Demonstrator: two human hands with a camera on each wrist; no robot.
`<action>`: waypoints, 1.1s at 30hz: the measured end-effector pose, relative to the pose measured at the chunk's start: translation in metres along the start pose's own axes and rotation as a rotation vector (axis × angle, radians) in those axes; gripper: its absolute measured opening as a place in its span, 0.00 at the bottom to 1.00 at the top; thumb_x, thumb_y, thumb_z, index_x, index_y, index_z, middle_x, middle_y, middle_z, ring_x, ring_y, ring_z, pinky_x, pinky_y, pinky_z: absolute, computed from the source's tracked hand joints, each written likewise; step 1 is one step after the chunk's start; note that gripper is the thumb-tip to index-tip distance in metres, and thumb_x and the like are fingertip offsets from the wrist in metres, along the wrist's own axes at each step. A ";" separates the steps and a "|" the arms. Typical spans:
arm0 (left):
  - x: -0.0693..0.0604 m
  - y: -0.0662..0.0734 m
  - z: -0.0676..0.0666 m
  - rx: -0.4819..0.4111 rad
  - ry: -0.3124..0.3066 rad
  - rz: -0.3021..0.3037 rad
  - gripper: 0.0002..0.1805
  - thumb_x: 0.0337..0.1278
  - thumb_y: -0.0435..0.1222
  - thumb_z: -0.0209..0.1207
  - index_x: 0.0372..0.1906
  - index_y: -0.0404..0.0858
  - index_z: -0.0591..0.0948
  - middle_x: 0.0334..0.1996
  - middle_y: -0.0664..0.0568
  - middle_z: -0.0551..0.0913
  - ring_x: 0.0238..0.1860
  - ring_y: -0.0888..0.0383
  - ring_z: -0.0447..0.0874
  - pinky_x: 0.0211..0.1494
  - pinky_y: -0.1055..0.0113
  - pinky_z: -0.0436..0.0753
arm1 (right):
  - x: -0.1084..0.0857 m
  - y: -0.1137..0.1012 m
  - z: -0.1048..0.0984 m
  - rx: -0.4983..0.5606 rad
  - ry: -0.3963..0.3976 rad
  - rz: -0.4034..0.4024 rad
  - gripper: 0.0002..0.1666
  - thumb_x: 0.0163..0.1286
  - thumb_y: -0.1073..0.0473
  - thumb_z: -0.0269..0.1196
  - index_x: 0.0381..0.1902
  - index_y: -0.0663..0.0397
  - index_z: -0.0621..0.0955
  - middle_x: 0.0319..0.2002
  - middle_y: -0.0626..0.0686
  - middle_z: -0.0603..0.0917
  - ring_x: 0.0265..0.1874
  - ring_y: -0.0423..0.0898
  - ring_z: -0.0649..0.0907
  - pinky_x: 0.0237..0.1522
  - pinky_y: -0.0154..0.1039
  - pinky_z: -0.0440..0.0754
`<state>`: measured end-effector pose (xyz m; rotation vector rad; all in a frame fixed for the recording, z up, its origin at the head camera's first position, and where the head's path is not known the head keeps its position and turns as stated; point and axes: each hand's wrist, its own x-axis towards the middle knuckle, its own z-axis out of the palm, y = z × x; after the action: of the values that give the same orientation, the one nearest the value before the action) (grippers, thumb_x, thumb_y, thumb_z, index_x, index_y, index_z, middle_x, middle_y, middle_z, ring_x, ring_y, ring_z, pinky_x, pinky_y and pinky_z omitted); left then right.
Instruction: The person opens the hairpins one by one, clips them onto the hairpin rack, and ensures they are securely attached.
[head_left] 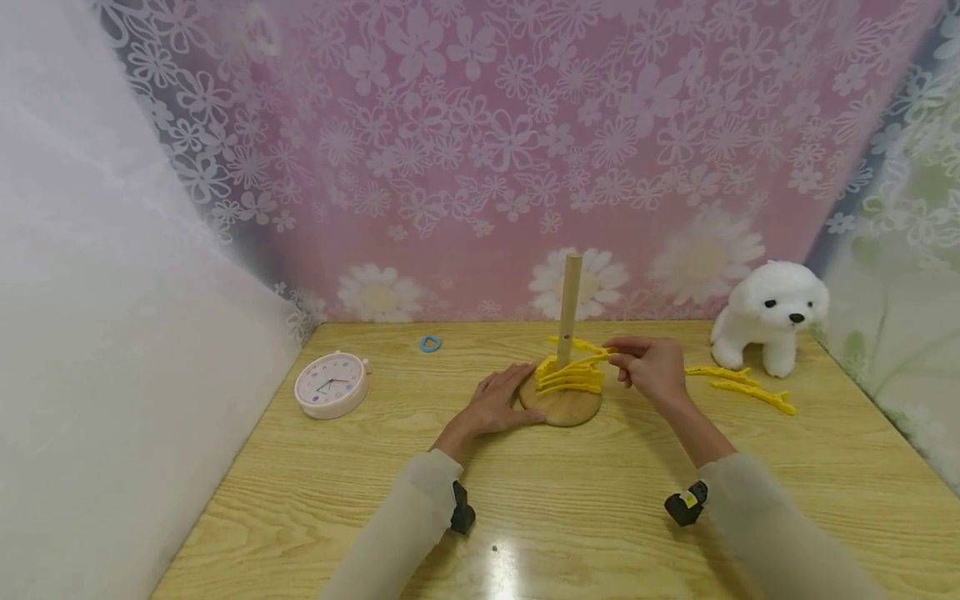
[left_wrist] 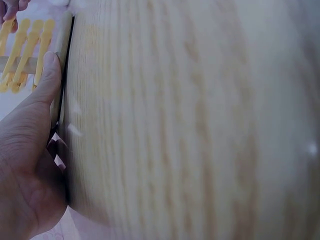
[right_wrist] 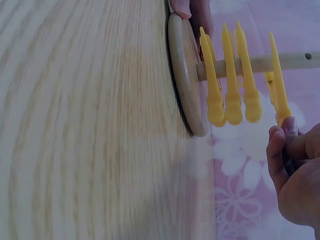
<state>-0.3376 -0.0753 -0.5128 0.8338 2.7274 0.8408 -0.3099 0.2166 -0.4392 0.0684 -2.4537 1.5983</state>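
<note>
A wooden post (head_left: pixel 570 308) stands upright on a round wooden base (head_left: pixel 567 413). Several yellow branch-shaped pieces (head_left: pixel 572 383) sit stacked around the post's lower part. My left hand (head_left: pixel 497 406) holds the base's left edge, thumb along the front and fingers toward the back. With thumb and fingertips, my right hand (head_left: pixel 654 371) pinches the end of another yellow branch-shaped piece (right_wrist: pixel 279 82). In the right wrist view this piece lies across the post, apart from the stacked ones; how it joins the post is hidden.
Two loose yellow pieces (head_left: pixel 753 395) lie right of my right hand, before a white plush dog (head_left: pixel 772 312). A pink clock (head_left: pixel 332 385) lies at the left of the wooden table (head_left: pixel 570 492), and a small blue ring (head_left: pixel 430 343) near the back edge.
</note>
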 end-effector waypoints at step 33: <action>0.003 -0.004 0.003 0.011 0.009 0.004 0.51 0.66 0.63 0.62 0.85 0.54 0.52 0.84 0.57 0.52 0.84 0.50 0.47 0.84 0.48 0.43 | 0.003 -0.003 0.017 -0.058 -0.076 -0.063 0.11 0.72 0.69 0.68 0.50 0.64 0.89 0.35 0.67 0.90 0.17 0.58 0.83 0.17 0.41 0.81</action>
<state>-0.3411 -0.0746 -0.5172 0.8400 2.7415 0.8333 -0.3148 0.1999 -0.4426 0.1983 -2.5261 1.5249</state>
